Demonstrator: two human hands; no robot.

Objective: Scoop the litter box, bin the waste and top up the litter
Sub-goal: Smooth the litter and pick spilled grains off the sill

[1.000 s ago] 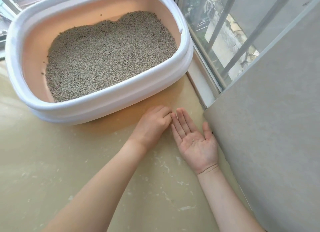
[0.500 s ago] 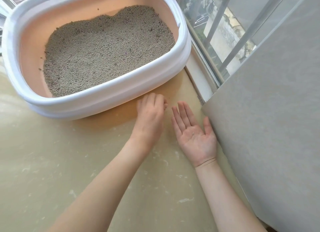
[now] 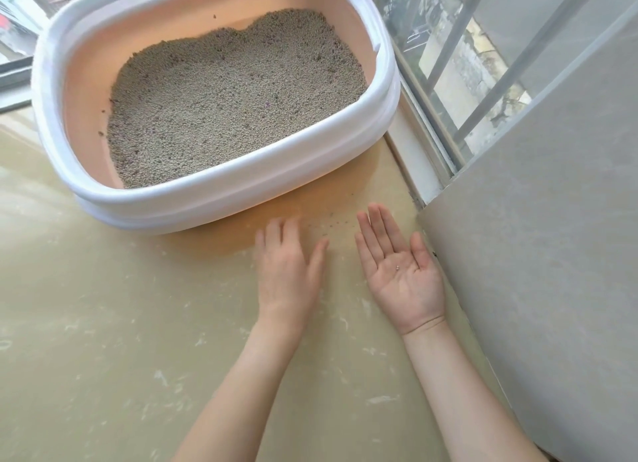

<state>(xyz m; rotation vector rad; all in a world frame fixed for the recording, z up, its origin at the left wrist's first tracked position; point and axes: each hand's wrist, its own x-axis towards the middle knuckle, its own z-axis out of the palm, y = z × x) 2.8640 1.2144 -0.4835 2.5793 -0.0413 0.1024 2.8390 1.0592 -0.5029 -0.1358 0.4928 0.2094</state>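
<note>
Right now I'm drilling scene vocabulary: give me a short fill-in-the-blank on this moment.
1. The right hand lies palm ____.
2. The left hand lies palm ____ on the floor.
3. Stray granules lie between the hands and the ____.

Missing words: up; down; litter box

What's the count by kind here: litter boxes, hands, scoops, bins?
Litter box: 1
Hands: 2, left hand palm down on the floor, right hand palm up with a few litter grains on it
Scoops: 0 in view
Bins: 0 in view
Total: 3
</note>
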